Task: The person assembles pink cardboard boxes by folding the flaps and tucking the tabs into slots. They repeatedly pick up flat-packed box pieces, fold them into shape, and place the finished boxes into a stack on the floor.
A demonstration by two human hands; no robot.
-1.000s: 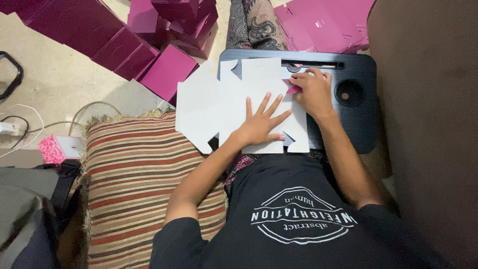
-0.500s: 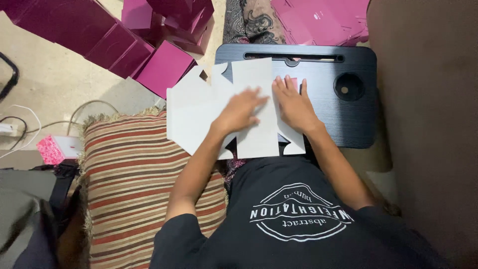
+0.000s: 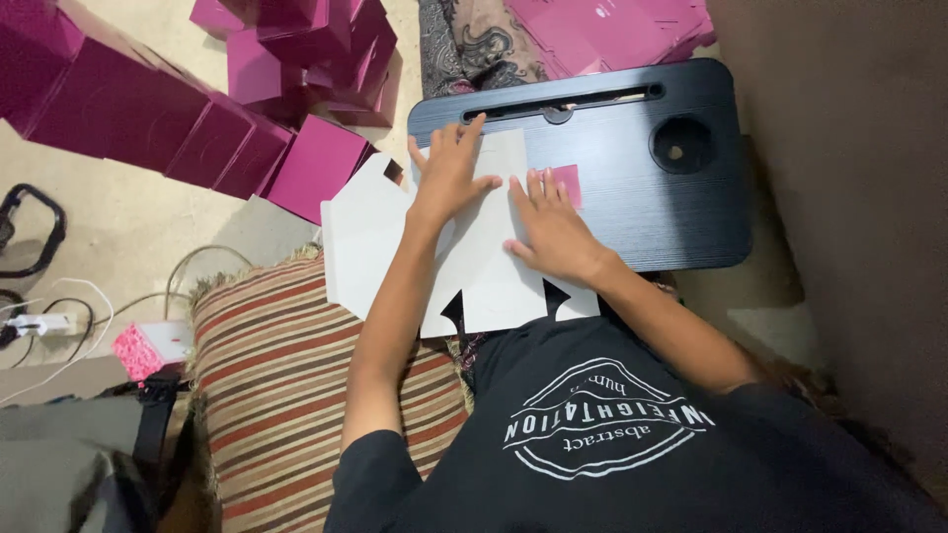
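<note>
A flat white cardboard box blank [image 3: 484, 266] lies white side up across the near left part of a black lap tray [image 3: 632, 148], hanging over its left edge. My left hand [image 3: 449, 173] presses flat on the blank's upper part, fingers spread. My right hand [image 3: 548, 222] lies flat on the blank's right edge, fingertips at a small magenta flap [image 3: 567, 183] that shows beside the white card.
Assembled magenta boxes [image 3: 197, 118] are piled on the floor at upper left. A stack of flat magenta blanks [image 3: 612, 35] lies beyond the tray. A striped cushion [image 3: 286, 395] sits at my left. Cables and a power strip [image 3: 39, 324] lie far left. A brown surface rises at right.
The blank has been folded narrower and shifted. My left hand moved up to its top edge; my right hand slid down and left onto its right edge.
</note>
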